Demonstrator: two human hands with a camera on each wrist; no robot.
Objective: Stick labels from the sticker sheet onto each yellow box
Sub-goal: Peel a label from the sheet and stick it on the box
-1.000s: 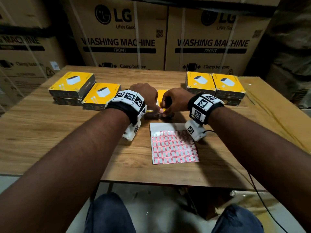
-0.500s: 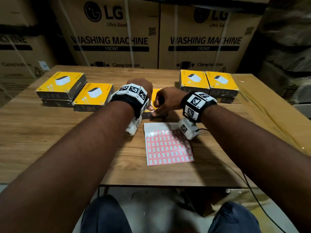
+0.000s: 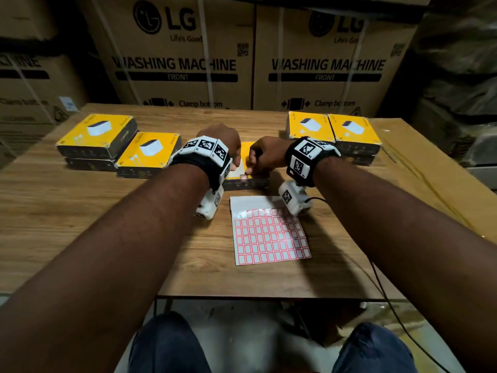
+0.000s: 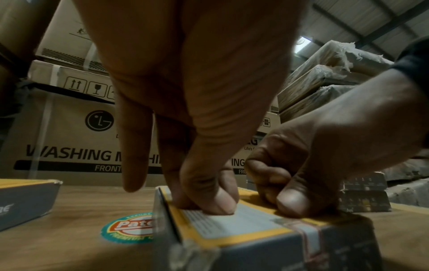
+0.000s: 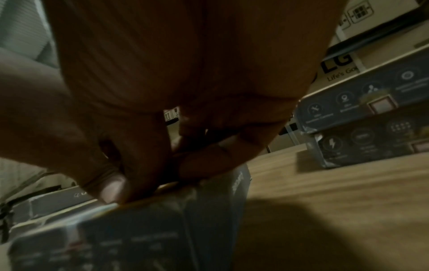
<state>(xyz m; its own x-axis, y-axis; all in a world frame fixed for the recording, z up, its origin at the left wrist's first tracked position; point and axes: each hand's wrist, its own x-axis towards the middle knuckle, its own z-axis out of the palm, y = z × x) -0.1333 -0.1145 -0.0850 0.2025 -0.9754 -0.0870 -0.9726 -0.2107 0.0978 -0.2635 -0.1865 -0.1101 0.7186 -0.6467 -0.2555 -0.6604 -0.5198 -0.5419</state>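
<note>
A yellow box [image 3: 245, 157] lies in the middle of the table with both hands on it. My left hand [image 3: 235, 166] holds it down near its left edge, thumb and a finger pressed on the top [image 4: 243, 225] and one finger hanging straight beside it. My right hand [image 3: 251, 169] is curled, and its thumb [image 4: 292, 201] presses where a red-bordered label [image 3: 244, 178] folds over the box's front edge [image 4: 311, 236]. The right wrist view is dark and shows that thumb [image 5: 111, 187] on the box rim [image 5: 139, 229]. The sticker sheet [image 3: 269, 238] lies flat just in front of the box.
More yellow boxes stand on the left [image 3: 96, 135] [image 3: 146, 150] and on the right [image 3: 309, 126] [image 3: 352, 129], some of them stacked. Big washing-machine cartons [image 3: 174, 63] wall off the back. A cable [image 3: 376, 278] hangs over the table's near edge [image 3: 269, 294].
The two hands, fingertips together over the box before, have drawn slightly apart. A label now shows on the box's front edge under the right thumb.
</note>
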